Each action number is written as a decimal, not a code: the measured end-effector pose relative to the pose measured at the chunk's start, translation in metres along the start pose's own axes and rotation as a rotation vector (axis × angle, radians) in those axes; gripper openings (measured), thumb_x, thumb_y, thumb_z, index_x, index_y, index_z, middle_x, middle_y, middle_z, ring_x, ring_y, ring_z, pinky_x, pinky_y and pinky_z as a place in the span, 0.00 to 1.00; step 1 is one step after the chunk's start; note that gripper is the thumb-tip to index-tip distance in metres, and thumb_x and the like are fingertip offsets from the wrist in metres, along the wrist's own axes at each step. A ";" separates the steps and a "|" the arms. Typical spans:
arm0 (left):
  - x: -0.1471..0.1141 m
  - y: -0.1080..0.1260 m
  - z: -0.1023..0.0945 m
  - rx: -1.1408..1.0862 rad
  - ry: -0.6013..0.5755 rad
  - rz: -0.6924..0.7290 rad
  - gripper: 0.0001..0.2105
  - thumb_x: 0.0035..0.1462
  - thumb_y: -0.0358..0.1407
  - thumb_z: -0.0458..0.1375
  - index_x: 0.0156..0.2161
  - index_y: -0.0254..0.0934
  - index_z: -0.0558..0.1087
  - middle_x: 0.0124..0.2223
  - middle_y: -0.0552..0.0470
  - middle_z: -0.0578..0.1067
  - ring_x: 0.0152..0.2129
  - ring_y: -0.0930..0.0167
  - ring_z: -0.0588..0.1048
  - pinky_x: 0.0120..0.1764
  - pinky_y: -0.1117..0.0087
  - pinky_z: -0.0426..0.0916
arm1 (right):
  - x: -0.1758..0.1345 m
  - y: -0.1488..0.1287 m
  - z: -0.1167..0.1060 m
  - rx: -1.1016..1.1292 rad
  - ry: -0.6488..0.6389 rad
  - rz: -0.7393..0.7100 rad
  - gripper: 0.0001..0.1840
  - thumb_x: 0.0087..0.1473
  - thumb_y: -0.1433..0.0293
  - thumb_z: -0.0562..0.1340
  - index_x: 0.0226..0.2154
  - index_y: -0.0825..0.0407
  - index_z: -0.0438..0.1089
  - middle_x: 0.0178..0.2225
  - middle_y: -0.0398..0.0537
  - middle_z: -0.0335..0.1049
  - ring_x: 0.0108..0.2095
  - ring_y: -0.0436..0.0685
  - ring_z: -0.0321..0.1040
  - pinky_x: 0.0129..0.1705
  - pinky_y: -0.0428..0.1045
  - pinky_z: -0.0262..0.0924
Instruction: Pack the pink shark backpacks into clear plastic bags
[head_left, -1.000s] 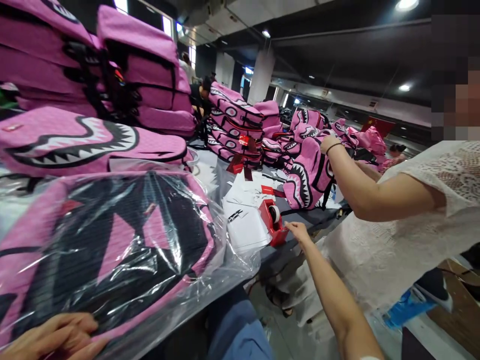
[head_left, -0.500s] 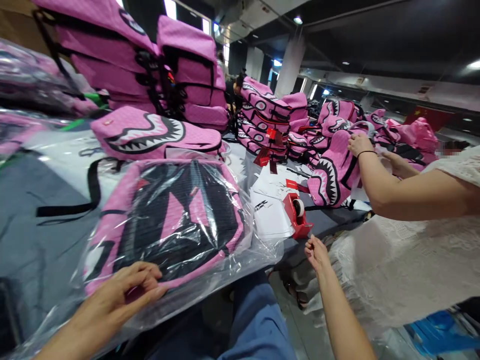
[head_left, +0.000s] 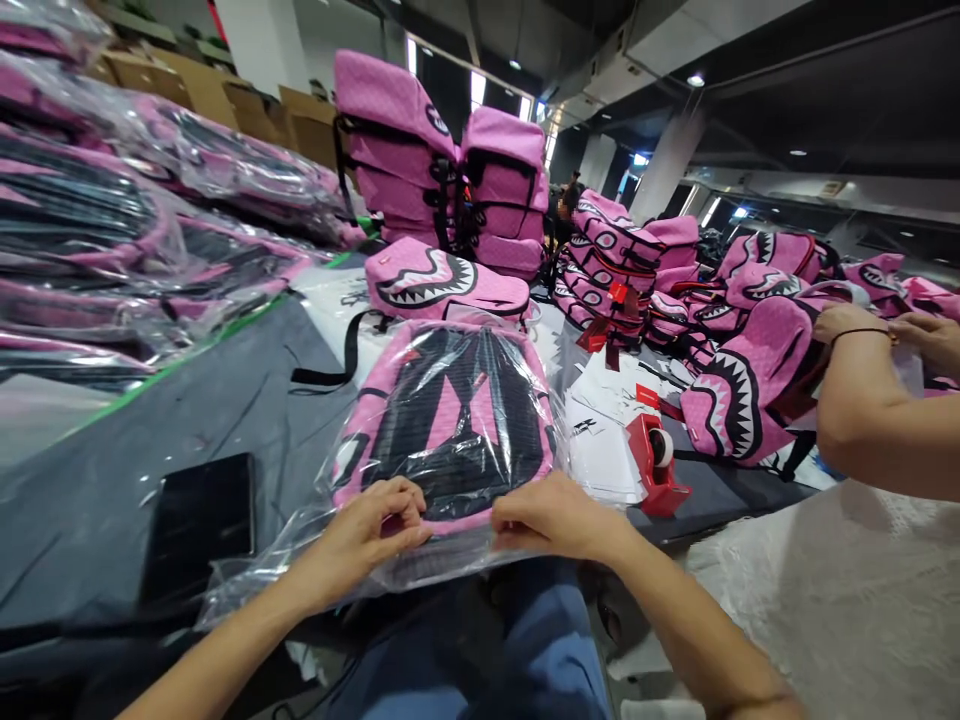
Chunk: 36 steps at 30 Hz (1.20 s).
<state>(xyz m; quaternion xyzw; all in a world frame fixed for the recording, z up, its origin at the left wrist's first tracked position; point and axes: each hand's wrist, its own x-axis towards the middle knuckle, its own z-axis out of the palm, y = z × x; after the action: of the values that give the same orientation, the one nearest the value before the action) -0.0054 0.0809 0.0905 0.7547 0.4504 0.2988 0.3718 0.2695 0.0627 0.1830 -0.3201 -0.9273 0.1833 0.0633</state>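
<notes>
A pink and black backpack (head_left: 390, 420) lies on the table in front of me, back panel up, inside a clear plastic bag (head_left: 289, 560). My left hand (head_left: 382, 520) is closed in a pinch on the bag's near edge, left of the middle. On the right of that edge my right hand (head_left: 551, 515) is closed too, with its fingertips curled onto the plastic. Whether a bit of tape is in its fingers I cannot tell. Right of the backpack stands a red tape dispenser (head_left: 654, 465) with a white roll, beside white paper sheets (head_left: 604, 455).
A dark phone (head_left: 202, 510) lies at my left. Bagged backpacks (head_left: 247, 165) are heaped at the far left. Stacked pink backpacks (head_left: 401, 150) stand behind, and another (head_left: 450, 280) lies just beyond mine. A co-worker's hands (head_left: 855, 330) hold a shark-mouth backpack (head_left: 739, 390) at the right.
My right hand has come from beside the tape dispenser to the bag's near edge. My left hand stays on the plastic. The view has turned left, bringing in the phone and more bagged backpacks.
</notes>
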 end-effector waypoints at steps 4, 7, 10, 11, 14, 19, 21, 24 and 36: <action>-0.001 0.000 0.001 0.006 -0.006 0.010 0.18 0.55 0.51 0.58 0.23 0.40 0.68 0.38 0.51 0.75 0.38 0.65 0.73 0.42 0.67 0.68 | 0.040 0.019 0.005 -0.401 -0.101 0.063 0.09 0.62 0.61 0.67 0.38 0.49 0.72 0.29 0.42 0.76 0.29 0.51 0.70 0.27 0.48 0.38; -0.002 -0.002 0.000 0.010 -0.014 0.015 0.19 0.55 0.52 0.58 0.23 0.41 0.69 0.39 0.51 0.75 0.38 0.65 0.73 0.43 0.66 0.68 | 0.035 0.035 0.001 -0.383 -0.022 0.277 0.24 0.53 0.51 0.72 0.43 0.49 0.71 0.26 0.40 0.74 0.28 0.53 0.69 0.27 0.47 0.39; -0.001 -0.003 -0.001 0.032 -0.027 0.012 0.20 0.56 0.53 0.57 0.24 0.41 0.70 0.39 0.51 0.75 0.38 0.65 0.74 0.43 0.65 0.67 | 0.017 0.035 0.003 -0.338 0.150 0.406 0.21 0.52 0.54 0.74 0.39 0.50 0.70 0.27 0.39 0.74 0.27 0.51 0.68 0.28 0.46 0.43; 0.000 -0.003 0.000 0.042 -0.028 0.015 0.20 0.57 0.54 0.57 0.24 0.41 0.70 0.39 0.51 0.76 0.38 0.65 0.74 0.42 0.66 0.67 | 0.013 0.031 0.007 -0.335 0.174 0.353 0.19 0.54 0.55 0.73 0.37 0.50 0.70 0.29 0.40 0.74 0.29 0.51 0.68 0.29 0.46 0.45; -0.001 -0.005 0.002 0.073 -0.012 0.055 0.20 0.59 0.55 0.56 0.25 0.41 0.71 0.39 0.52 0.77 0.38 0.65 0.74 0.41 0.66 0.68 | 0.014 0.018 0.026 -0.385 0.100 0.179 0.20 0.54 0.53 0.73 0.37 0.49 0.70 0.35 0.44 0.76 0.35 0.54 0.70 0.29 0.47 0.46; -0.022 -0.021 -0.003 0.309 0.141 0.222 0.15 0.61 0.53 0.58 0.35 0.45 0.76 0.48 0.50 0.79 0.48 0.60 0.74 0.56 0.57 0.63 | 0.038 0.020 0.038 -0.420 -0.100 0.275 0.26 0.50 0.49 0.73 0.42 0.50 0.72 0.39 0.47 0.77 0.39 0.58 0.73 0.28 0.48 0.44; -0.035 -0.033 -0.013 0.481 0.245 0.286 0.10 0.60 0.49 0.61 0.36 0.46 0.76 0.51 0.51 0.80 0.54 0.58 0.72 0.64 0.50 0.53 | 0.045 0.027 0.036 -0.384 -0.128 0.306 0.26 0.49 0.50 0.74 0.40 0.50 0.73 0.38 0.47 0.78 0.39 0.60 0.73 0.29 0.48 0.43; -0.048 -0.050 -0.033 0.590 0.324 0.251 0.11 0.62 0.47 0.58 0.31 0.46 0.75 0.48 0.52 0.81 0.54 0.59 0.72 0.65 0.48 0.47 | 0.049 0.031 0.033 -0.325 -0.102 0.336 0.24 0.45 0.54 0.77 0.37 0.50 0.73 0.36 0.47 0.77 0.38 0.60 0.73 0.30 0.48 0.44; -0.024 -0.055 -0.050 0.399 0.163 0.068 0.22 0.59 0.59 0.54 0.29 0.45 0.78 0.49 0.51 0.81 0.51 0.58 0.73 0.57 0.52 0.57 | -0.151 0.107 0.010 -0.030 1.139 0.799 0.27 0.49 0.42 0.65 0.33 0.49 0.74 0.33 0.52 0.74 0.31 0.61 0.66 0.38 0.56 0.62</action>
<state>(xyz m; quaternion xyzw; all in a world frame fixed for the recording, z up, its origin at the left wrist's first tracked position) -0.0801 0.0910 0.0696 0.8015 0.5035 0.2760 0.1669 0.4472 0.0444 0.1330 -0.6839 -0.5633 -0.0166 0.4634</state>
